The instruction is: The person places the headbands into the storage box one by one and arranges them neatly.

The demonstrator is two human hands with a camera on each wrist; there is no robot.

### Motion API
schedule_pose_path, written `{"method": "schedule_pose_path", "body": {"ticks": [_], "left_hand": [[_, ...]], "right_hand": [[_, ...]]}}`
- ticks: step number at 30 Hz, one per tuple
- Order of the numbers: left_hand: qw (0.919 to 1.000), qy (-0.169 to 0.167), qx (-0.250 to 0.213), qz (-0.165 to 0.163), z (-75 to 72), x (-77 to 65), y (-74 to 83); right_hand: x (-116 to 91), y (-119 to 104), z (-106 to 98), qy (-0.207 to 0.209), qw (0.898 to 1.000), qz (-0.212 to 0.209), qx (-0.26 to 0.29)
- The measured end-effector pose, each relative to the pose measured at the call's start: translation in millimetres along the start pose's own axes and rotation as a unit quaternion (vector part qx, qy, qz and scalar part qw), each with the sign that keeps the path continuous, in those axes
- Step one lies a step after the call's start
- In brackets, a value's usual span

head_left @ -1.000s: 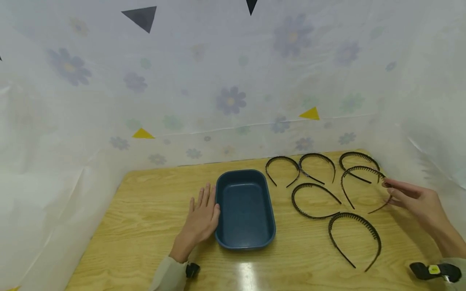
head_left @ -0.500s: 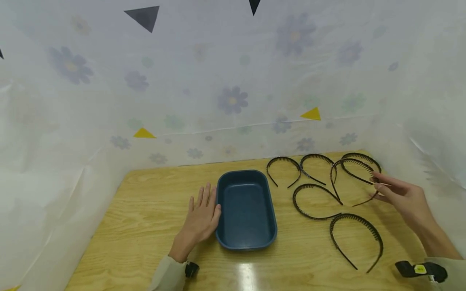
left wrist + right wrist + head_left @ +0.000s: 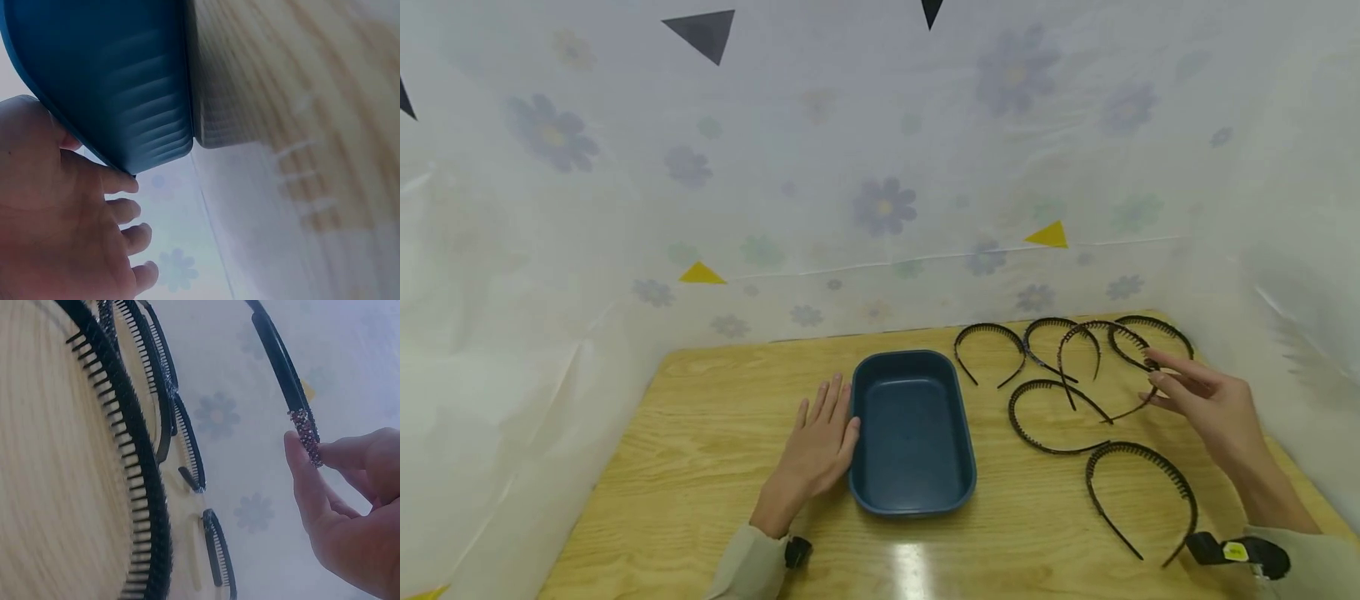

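Observation:
My right hand (image 3: 1213,408) pinches one side of a toothed headband (image 3: 1101,323) between thumb and fingertips. Sparkling pinkish stones cover the pinched part of that headband (image 3: 306,434) in the right wrist view, where it is held up off the table. In the head view it overlaps other headbands behind it. My left hand (image 3: 816,450) lies against the left side of a dark blue rectangular tray (image 3: 913,450), fingers extended. The left wrist view has that hand (image 3: 69,212) touching the tray's rim (image 3: 81,144). Nothing lies in the tray.
Several black toothed headbands lie right of the tray, including one nearest me (image 3: 1138,450), one in the middle (image 3: 1013,408) and one at the back (image 3: 988,327). A wood-patterned table (image 3: 715,417) holds everything. A pale flowered curtain (image 3: 820,208) encloses its back and sides.
My right hand has moved left, carrying the pinched headband from the right side toward the tray. My left hand and the tray stay together in place; the view shifts slightly.

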State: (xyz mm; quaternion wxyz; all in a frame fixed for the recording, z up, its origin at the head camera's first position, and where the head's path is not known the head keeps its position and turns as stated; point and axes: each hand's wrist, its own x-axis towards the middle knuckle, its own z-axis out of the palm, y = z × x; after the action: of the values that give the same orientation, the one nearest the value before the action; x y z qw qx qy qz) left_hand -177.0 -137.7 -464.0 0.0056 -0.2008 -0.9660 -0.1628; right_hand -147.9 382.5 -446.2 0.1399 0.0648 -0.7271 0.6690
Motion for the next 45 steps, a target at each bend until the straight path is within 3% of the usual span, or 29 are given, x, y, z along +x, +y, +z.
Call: {"method": "schedule_pose_path", "body": {"ticks": [11,24,31,37,45], "left_hand": [[0.9999,-0.007,-0.005,-0.009,-0.7,3.7,2.0],[0.9999,-0.001,-0.01,-0.012,-0.7,2.2,4.7],[0.9998,0.0,-0.008,-0.019,0.8,3.1,4.6],[0.9999,0.002,-0.002,-0.017,1.0,2.3,1.4],[0.9999,0.0,0.001,-0.013,2.6,3.6,1.3]], "right_hand": [[12,-8,26,-0.018,0.999,-0.039,0.021],[26,-22,62,-0.011,0.999,-0.021,0.028],[32,-32,81,0.0,1.0,-0.004,-0.002],[39,-37,100,-0.02,1.0,-0.022,0.011],[43,-38,120,-0.023,0.999,-0.036,-0.024]]}}
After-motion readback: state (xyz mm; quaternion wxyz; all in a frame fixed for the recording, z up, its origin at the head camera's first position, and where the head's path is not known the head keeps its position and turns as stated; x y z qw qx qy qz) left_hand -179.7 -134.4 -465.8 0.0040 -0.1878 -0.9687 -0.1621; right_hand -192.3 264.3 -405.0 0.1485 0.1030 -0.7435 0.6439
